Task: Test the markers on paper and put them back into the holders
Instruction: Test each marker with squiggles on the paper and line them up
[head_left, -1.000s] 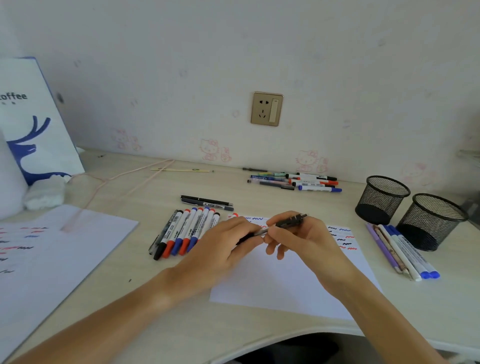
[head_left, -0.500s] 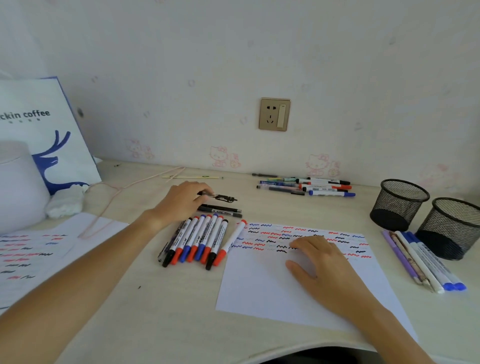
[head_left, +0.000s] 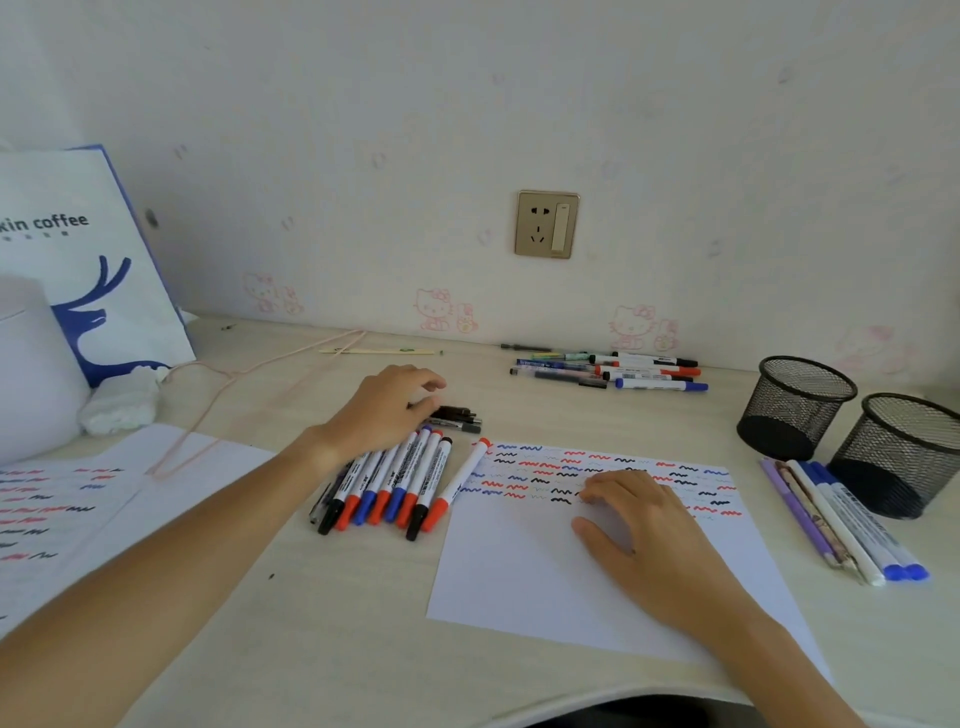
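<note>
On the pale desk, the right hand lies flat with straight fingers on a sheet of paper whose top part is covered with red, blue and black squiggles. The left hand reaches over a row of markers lying side by side just left of the paper, its fingers loosely curled above a few dark pens; I cannot tell whether it grips one. More markers lie near the wall, and another bunch lies beside two black mesh holders at the right. A coffee bag stands at the left.
</note>
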